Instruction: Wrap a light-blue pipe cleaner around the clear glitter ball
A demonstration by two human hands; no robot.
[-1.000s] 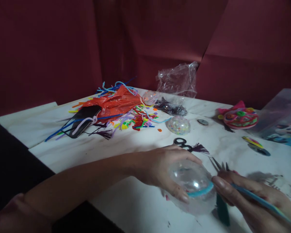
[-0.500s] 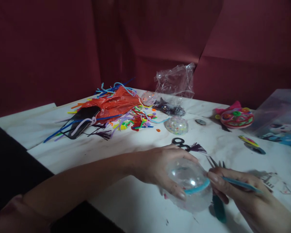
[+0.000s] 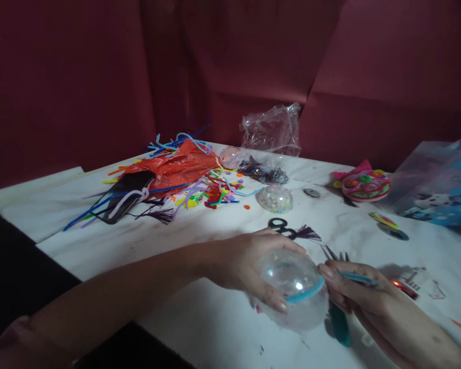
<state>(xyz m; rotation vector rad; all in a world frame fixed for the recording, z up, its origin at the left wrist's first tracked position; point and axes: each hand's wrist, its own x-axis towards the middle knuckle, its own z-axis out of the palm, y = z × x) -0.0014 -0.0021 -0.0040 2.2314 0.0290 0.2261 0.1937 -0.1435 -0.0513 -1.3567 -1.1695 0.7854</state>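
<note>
My left hand (image 3: pixel 246 269) is wrapped over the left side of a clear plastic ball (image 3: pixel 297 274), with the thumb in front and the fingers behind. A light blue pipe cleaner (image 3: pixel 303 295) runs across the ball's front. At the ball's right edge, my right hand (image 3: pixel 372 297) pinches this pipe cleaner between thumb and fingers, and a loose end sticks out over the knuckles. Under the right hand lies a tool with a teal handle (image 3: pixel 339 325); pointed metal tips show above the fingers. Black-handled scissors (image 3: pixel 278 224) and a purple tassel (image 3: pixel 309 233) lie just beyond the ball.
A red plastic bag (image 3: pixel 180 166), a black phone (image 3: pixel 128 197) and scattered pipe cleaners (image 3: pixel 215 193) cover the back left. Behind the scissors sits a clear dome with coloured dots (image 3: pixel 275 199). A decorated pink piece (image 3: pixel 365 184) and a printed plastic bag (image 3: pixel 438 189) stand right.
The view has shifted slightly right. My left hand keeps its hold on the ball, and my right hand keeps its pinch. A small red glow now shows beside the right hand.
</note>
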